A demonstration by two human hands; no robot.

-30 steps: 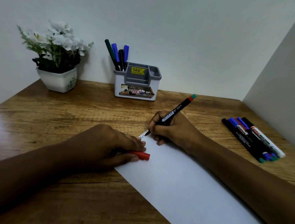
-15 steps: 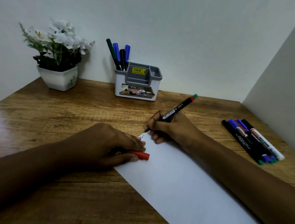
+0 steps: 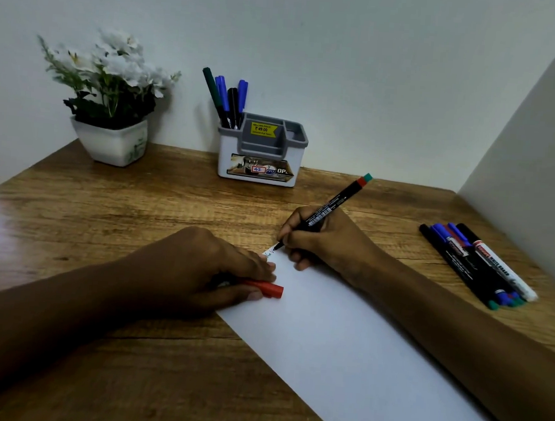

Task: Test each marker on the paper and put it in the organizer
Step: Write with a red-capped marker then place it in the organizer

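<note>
My right hand (image 3: 320, 238) grips a black marker (image 3: 333, 206) with a red and green end, its tip touching the far corner of the white paper (image 3: 358, 349), where small scribbles show. My left hand (image 3: 198, 270) rests on the paper's left edge and holds a red cap (image 3: 268, 288) between thumb and fingers. The grey and white organizer (image 3: 262, 152) stands at the back of the desk with several markers (image 3: 226, 101) upright in its left compartment. Several more markers (image 3: 477, 264) lie in a row at the right.
A white pot of white flowers (image 3: 112, 104) stands at the back left. Walls close the desk (image 3: 120, 204) at the back and on the right. Bare wood lies between my hands and the organizer.
The marker's tip has shifted slightly over the paper's corner, adding small marks. My left hand stays put with the red cap.
</note>
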